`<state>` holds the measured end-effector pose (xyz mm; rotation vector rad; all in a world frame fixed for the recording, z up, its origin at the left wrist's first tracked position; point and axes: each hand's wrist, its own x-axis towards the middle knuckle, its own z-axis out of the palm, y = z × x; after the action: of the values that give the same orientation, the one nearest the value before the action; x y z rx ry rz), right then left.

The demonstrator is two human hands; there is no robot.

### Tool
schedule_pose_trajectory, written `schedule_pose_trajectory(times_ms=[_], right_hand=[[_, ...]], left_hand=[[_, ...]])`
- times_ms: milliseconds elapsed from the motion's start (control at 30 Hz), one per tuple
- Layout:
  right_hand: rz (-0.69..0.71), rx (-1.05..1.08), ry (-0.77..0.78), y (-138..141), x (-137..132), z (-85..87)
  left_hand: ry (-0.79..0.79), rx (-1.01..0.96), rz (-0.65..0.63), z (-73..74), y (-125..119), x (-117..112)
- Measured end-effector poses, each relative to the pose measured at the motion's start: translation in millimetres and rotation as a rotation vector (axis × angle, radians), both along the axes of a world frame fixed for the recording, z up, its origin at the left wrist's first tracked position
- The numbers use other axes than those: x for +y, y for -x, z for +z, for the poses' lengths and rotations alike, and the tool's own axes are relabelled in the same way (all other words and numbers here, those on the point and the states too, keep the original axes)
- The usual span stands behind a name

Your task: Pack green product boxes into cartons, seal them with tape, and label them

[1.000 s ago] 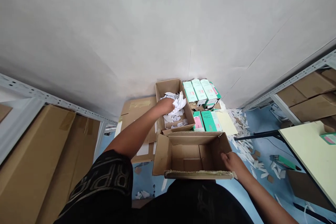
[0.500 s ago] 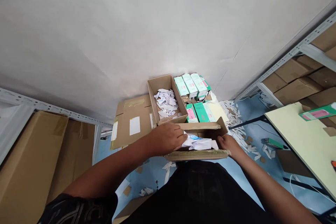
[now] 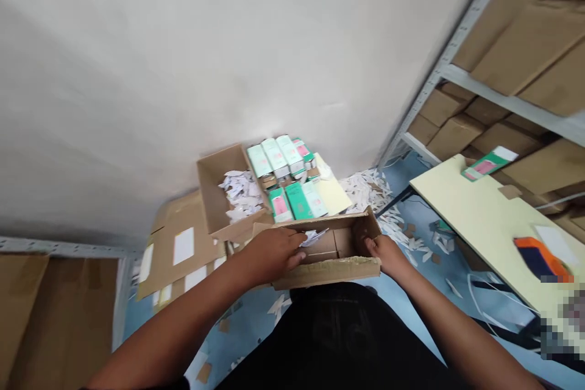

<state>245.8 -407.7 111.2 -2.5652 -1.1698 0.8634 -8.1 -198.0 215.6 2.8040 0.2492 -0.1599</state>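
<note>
An open cardboard box (image 3: 329, 272) is held close to my body, its inside facing up. My left hand (image 3: 269, 253) is closed over the box's left end, fingers reaching just inside. A few crumpled white paper pieces (image 3: 313, 237) lie by those fingertips; how much is under the hand I cannot tell. At the other end, my right hand (image 3: 387, 254) grips the side wall with the thumb along the rim. Just beyond, to the left, stands a bigger open cardboard carton (image 3: 211, 186) with a heap of torn white paper (image 3: 242, 194) in it.
Several green and white boxes (image 3: 299, 200) stand beside the carton. Flattened cardboard (image 3: 159, 244) lies to the left. Paper scraps (image 3: 365, 192) litter the blue floor. On the right are a pale table (image 3: 475, 207) and shelving (image 3: 479, 88) filled with cardboard boxes.
My view has turned to the right. Less white paper shows in the held box, and it now sits at the left end by my left hand. Both hands stay on the box.
</note>
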Motion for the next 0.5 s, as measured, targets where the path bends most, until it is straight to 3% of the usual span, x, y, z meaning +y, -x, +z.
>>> schedule_pose_trajectory(times_ms=[100,200,333,500], right_hand=[[-0.131,0.071,-0.059,-53.6,-45.2,-3.0],[-0.295,0.079,-0.114,-110.8,-102.3,-6.7],[-0.551,0.057,-0.162,-177.7,-181.3,-11.8],[-0.791,0.004,-0.160,-237.2,-250.5,-24.0]], left_hand=[[0.005,-0.174,0.003,12.6,-49.2,-25.3],[-0.027,-0.359,0.032,12.8,-109.6,-49.7],[0.015,-0.526,0.029,-3.3,-194.8,-82.9],[0.121,-0.497,-0.122,-25.2,-285.6,-107.1]])
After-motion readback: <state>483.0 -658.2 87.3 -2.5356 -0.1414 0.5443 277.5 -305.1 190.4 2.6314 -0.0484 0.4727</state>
